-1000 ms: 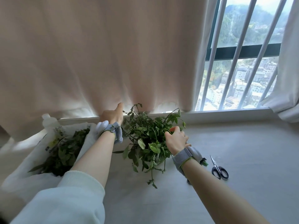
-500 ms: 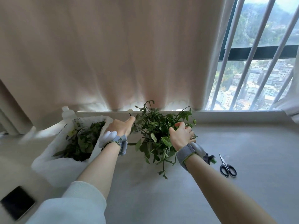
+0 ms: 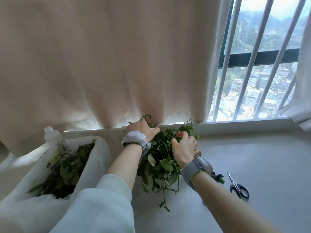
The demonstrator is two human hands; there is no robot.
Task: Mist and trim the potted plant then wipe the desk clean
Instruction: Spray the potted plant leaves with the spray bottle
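The potted plant (image 3: 159, 158) stands on the grey desk (image 3: 252, 165) in front of the window sill; its pot is hidden under leafy, trailing stems. My left hand (image 3: 140, 130) lies over the plant's far top, its fingers bent into the stems. On the near right side, my right hand (image 3: 184, 149) has its fingers curled into the foliage. Black-handled scissors (image 3: 239, 188) lie on the desk to the right of my right wrist. A dark cloth (image 3: 218, 176) peeks out behind that wrist. A white spray bottle (image 3: 50, 133) stands at the back left.
A white plastic bag (image 3: 99, 153) full of cut leaves sits left of the plant, against my left arm. A beige curtain (image 3: 109, 64) hangs down to the sill right behind the plant. White window bars (image 3: 262, 64) stand at the right.
My left hand has come down from the curtain's hem onto the top of the plant. My right hand has stayed in the foliage, shifting slightly. The view has tilted a little.
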